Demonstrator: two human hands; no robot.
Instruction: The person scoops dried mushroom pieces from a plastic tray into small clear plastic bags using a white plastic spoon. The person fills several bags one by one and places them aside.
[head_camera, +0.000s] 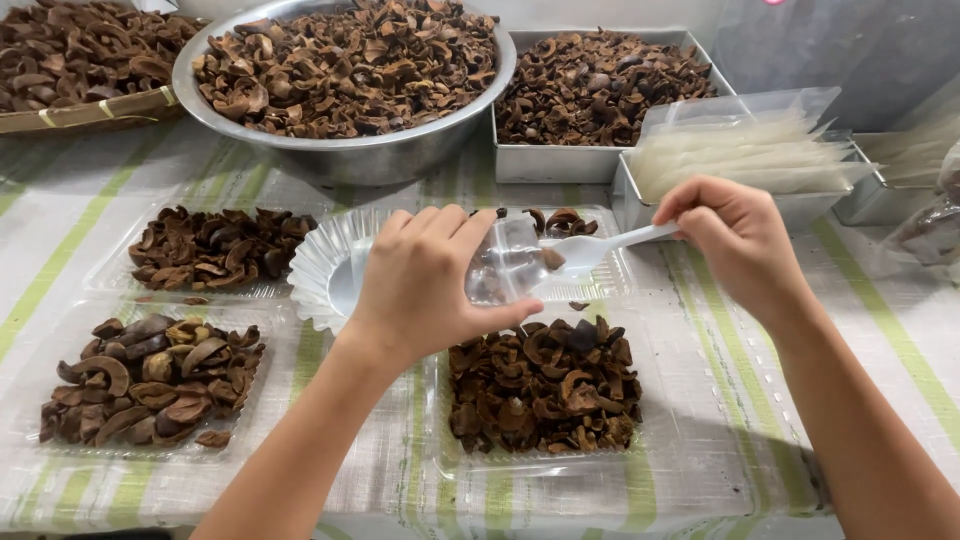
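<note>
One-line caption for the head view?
Left hand holds a clear bag; right hand spoons dried brown pieces into it.

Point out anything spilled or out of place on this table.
A few stray dried brown pieces lie loose on the striped tablecloth, between the trays. Otherwise nothing stands out: the left hand holds a small clear bag, and the right hand spoons into it with a white plastic spoon.

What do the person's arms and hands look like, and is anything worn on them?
Both arms are bare up to the picture's edge: no sleeves show. The left hand and the right hand wear no gloves, rings, watch or bracelets. The nails are short and unpainted.
</note>
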